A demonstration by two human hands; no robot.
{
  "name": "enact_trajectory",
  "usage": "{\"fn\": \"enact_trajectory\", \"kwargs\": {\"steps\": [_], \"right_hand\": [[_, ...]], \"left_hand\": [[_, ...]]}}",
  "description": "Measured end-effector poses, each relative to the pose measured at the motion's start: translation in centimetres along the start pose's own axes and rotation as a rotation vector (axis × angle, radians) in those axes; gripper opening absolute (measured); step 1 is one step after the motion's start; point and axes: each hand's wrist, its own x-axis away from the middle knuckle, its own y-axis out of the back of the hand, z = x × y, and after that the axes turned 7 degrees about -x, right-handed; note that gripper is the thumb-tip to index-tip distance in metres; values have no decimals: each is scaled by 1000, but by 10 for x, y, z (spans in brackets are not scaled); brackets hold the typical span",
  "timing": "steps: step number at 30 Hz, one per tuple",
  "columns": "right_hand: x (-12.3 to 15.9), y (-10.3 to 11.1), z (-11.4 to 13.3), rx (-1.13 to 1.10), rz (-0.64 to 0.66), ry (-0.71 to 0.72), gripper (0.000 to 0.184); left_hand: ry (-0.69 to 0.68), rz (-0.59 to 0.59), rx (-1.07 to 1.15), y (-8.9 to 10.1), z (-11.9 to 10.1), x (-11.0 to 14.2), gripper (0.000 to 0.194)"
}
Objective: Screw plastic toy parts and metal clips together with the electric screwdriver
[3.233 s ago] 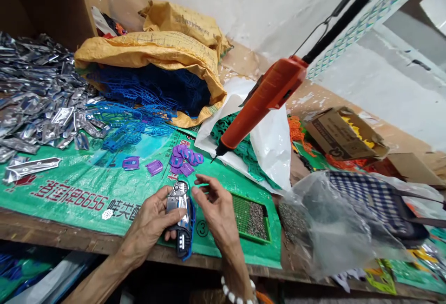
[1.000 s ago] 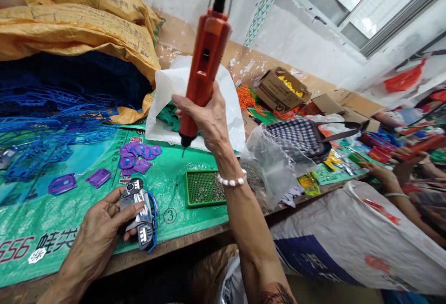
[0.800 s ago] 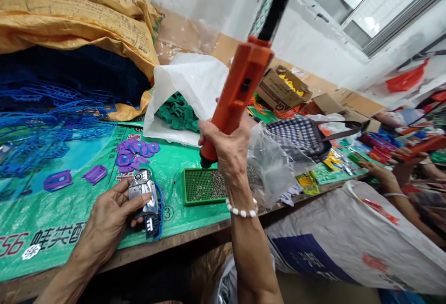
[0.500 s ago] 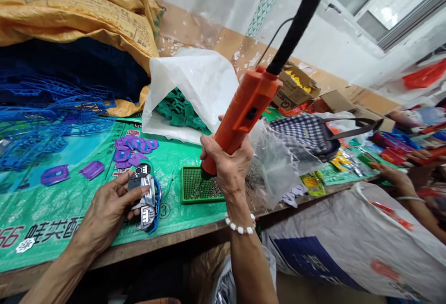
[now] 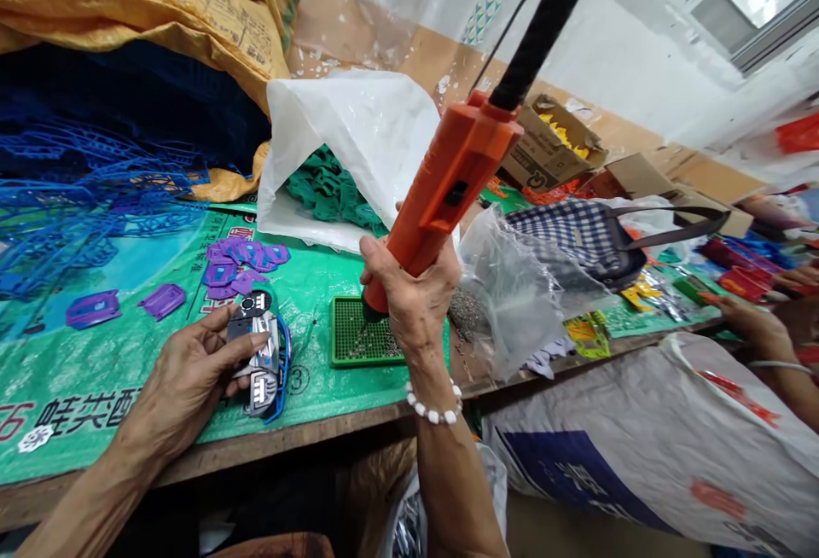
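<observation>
In my left hand (image 5: 192, 370) is a toy car body (image 5: 261, 357), grey and silver with a blue frame along its right side; thumb and fingers pinch it just above the green sheet. My right hand (image 5: 422, 285) is wrapped round an orange electric screwdriver (image 5: 441, 183), tilted, with a black cable sleeve rising from its top. The driver's dark nose points down over a green perforated tray (image 5: 339, 355) of small screws (image 5: 384, 340); whether the bit touches a screw I cannot tell. Purple plastic parts (image 5: 240, 264) lie in a pile beyond my left hand.
Blue plastic frames (image 5: 77, 200) spill from a yellow woven sack (image 5: 159, 12) at left. A white bag (image 5: 358, 123) holds green parts (image 5: 329, 191). Right of the tray are clear plastic (image 5: 505, 285), a checked bag (image 5: 569, 238) and a co-worker's hand (image 5: 748, 323). The table edge (image 5: 307, 430) runs in front.
The view has shifted slightly, so most things sit a little differently in the picture. Both hands keep their holds, and the screwdriver stays over the screw tray.
</observation>
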Motion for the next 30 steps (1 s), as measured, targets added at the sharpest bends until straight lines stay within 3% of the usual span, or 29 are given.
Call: {"fn": "enact_trajectory", "kwargs": {"steps": [10,14,18,23,27,30], "right_hand": [[-1,-3,0,-66,-36,-6,44],[-2,-2,-1,-50,-27,-9,47],[-2,-3,0,-31,-31,1,48],[-3,-4,-1,-32,-32,4,46],[-5,-5,-3,-42,-30,7,43],[-7,-6,-3,-45,-32,1,43]], "left_hand": [[-20,-4,-1,0,3,-2,68],[-46,71,-14,0,1,-1,58],[-37,24,-16,-1,0,0,64],[-39,65,-17,-1,1,0,61],[-37,4,-20,-1,3,0,75],[-42,25,-25,1,3,0,75]]}}
